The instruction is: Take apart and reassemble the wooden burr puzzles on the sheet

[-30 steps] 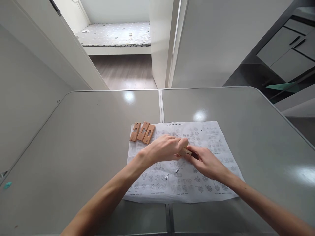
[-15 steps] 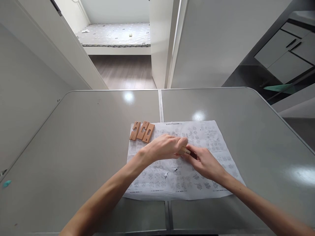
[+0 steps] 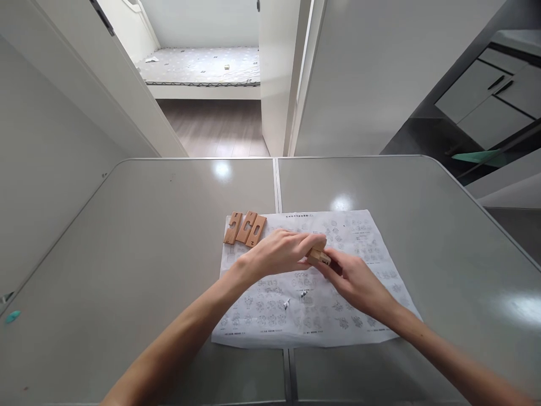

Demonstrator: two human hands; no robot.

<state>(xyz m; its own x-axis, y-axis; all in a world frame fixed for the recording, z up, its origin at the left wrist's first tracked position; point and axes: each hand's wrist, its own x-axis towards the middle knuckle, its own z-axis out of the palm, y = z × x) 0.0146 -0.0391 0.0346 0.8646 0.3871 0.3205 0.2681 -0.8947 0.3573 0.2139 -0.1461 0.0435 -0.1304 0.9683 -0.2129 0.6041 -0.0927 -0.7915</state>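
Observation:
Over the paper sheet, my left hand (image 3: pixel 287 251) and my right hand (image 3: pixel 349 276) meet, both closed on light wooden puzzle pieces (image 3: pixel 320 256). A dark mark shows on the end of one piece facing me. Fingers cover most of the wood, so I cannot tell how many pieces are held. Left of my left hand, a notched wooden piece (image 3: pixel 232 230), another notched piece (image 3: pixel 245 228) and a slotted piece marked 2 (image 3: pixel 256 232) lie flat in a slanted row.
Beneath my hands lies a printed diagram sheet (image 3: pixel 262 332) with two small silvery scraps (image 3: pixel 286 304) on it. The grey table (image 3: pixel 169 237) has a metal seam down its middle. At the far left edge is a teal bit (image 3: pixel 12 317). An open doorway stands beyond.
My left fingers have shifted and lifted slightly, so more of the held wooden pieces shows between the hands. The view has tilted a little; the three loose pieces stay put.

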